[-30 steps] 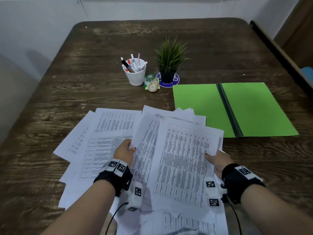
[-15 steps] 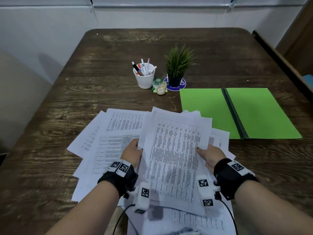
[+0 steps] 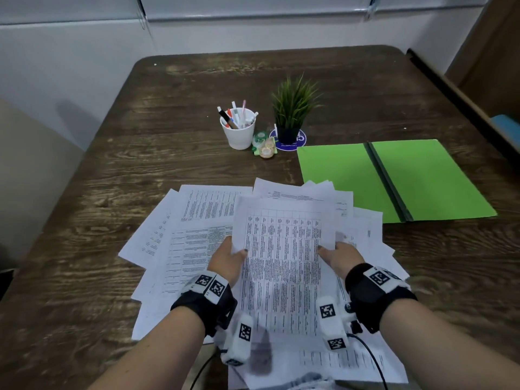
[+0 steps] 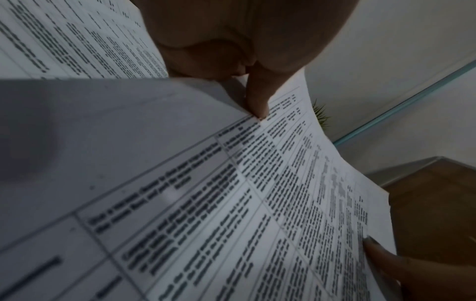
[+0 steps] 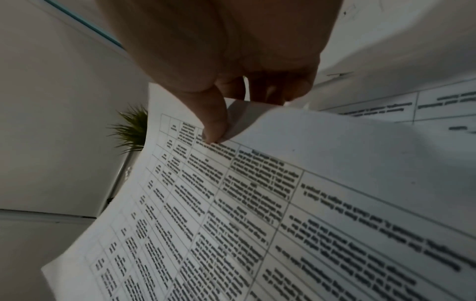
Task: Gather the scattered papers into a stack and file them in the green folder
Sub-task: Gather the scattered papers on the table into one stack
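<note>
Your forearms are bare to the wrist, with no sleeve showing on either. Each wrist wears a wide black strap (image 3: pixel 206 304), snug like a cuff. On top of the left strap sit white blocks printed with black-and-white square tags (image 3: pixel 210 284); the right strap (image 3: pixel 375 296) carries a similar tagged block (image 3: pixel 380 277). A white camera housing (image 3: pixel 240 340) juts from the inner side of your left wrist, and another (image 3: pixel 332 322) from your right, both tagged too. Thin black cables (image 3: pixel 371 358) trail from the housings toward you. Your thumbnails are painted dark.
</note>
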{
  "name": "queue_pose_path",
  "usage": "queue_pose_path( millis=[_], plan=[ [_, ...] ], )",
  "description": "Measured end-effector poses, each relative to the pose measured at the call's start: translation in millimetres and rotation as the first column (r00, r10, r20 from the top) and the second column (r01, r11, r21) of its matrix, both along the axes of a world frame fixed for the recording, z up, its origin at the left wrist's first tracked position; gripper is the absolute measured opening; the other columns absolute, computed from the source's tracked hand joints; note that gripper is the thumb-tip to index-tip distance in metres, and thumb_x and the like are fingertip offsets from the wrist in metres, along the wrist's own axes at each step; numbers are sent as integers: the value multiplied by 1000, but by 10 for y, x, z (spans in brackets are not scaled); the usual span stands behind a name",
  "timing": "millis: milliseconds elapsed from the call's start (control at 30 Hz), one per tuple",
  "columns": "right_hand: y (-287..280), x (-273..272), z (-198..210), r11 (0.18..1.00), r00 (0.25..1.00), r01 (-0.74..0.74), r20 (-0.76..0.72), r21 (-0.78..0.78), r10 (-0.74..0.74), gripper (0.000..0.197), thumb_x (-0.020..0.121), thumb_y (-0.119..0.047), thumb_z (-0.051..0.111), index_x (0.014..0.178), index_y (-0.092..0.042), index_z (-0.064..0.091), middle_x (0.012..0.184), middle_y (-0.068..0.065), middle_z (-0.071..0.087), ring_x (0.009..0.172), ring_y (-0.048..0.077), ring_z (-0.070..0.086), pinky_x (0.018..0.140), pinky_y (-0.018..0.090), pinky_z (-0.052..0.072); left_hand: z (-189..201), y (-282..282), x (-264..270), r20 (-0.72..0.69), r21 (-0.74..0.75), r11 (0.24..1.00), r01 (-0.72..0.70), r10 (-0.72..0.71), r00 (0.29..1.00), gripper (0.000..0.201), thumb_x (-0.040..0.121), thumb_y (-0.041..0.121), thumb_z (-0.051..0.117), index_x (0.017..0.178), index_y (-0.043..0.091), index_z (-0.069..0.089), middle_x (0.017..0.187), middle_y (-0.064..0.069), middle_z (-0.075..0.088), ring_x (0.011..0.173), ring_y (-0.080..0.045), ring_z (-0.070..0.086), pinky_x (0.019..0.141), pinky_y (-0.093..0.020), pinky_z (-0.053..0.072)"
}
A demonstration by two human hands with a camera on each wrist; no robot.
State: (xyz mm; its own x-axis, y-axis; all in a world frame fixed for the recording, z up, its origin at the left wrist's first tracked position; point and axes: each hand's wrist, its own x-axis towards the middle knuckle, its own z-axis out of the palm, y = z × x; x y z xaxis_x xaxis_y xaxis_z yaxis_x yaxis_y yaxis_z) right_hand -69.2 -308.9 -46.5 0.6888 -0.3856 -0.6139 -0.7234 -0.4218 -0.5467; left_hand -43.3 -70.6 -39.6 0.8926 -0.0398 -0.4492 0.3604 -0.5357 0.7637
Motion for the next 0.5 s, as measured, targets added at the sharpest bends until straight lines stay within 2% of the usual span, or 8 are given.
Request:
queue_pose_path(
  millis=[133, 200, 267, 367, 433, 500],
  plan=[
    [-69, -74, -119, 996, 999, 24, 22, 86, -26, 65, 92, -44, 51, 140, -3, 40, 145, 12, 44, 129, 31, 46, 107, 38, 40, -60, 0, 23, 9, 9, 1000, -18, 18, 1000, 12, 98, 22, 46, 109, 19, 50, 105, -2, 60, 107, -24, 57, 84, -25, 38],
    [-103, -124, -153, 973, 990, 96, 78, 210, -115, 66, 89, -43, 55, 141, -5, 39, 146, 10, 43, 128, 30, 47, 107, 45, 41, -64, -34, 29, 10, 10, 1000, -5, 5, 1000, 19, 98, 24, 45, 115, 16, 50, 107, -1, 60, 106, -23, 57, 86, -26, 39],
    [-145, -173, -160, 949, 980, 130, 111, 286, -168, 64, 89, -37, 59, 142, -8, 37, 146, 8, 43, 131, 28, 45, 110, 45, 37, -45, -82, 41, 5, -7, 1000, 22, -22, 1000, 26, 99, 24, 43, 124, 15, 47, 109, 2, 57, 103, -18, 53, 87, -26, 37],
    [-216, -233, -129, 947, 982, 95, 125, 307, -139, 45, 90, -28, 59, 132, -14, 50, 132, 6, 58, 119, 26, 56, 104, 46, 44, -47, -149, 60, -3, -26, 996, 80, -80, 997, 30, 100, 22, 41, 129, 15, 43, 113, 2, 54, 103, -16, 49, 86, -27, 35],
    [-278, -249, -92, 960, 989, 49, 119, 274, -85, 40, 92, -26, 57, 129, -14, 53, 129, 6, 61, 114, 27, 58, 96, 42, 50, -65, -201, 58, 4, -59, 993, 103, -102, 995, 31, 100, 20, 41, 130, 16, 41, 116, 3, 54, 109, -17, 50, 88, -26, 34],
    [-357, -242, -66, 986, 994, -17, 111, 165, -2, 40, 95, -25, 53, 132, -13, 51, 129, 6, 59, 114, 27, 56, 86, 29, 46, -70, -264, 33, 0, -68, 988, 142, -143, 990, 32, 100, 19, 42, 131, 16, 42, 117, 4, 55, 111, -15, 49, 89, -24, 33]
  ],
)
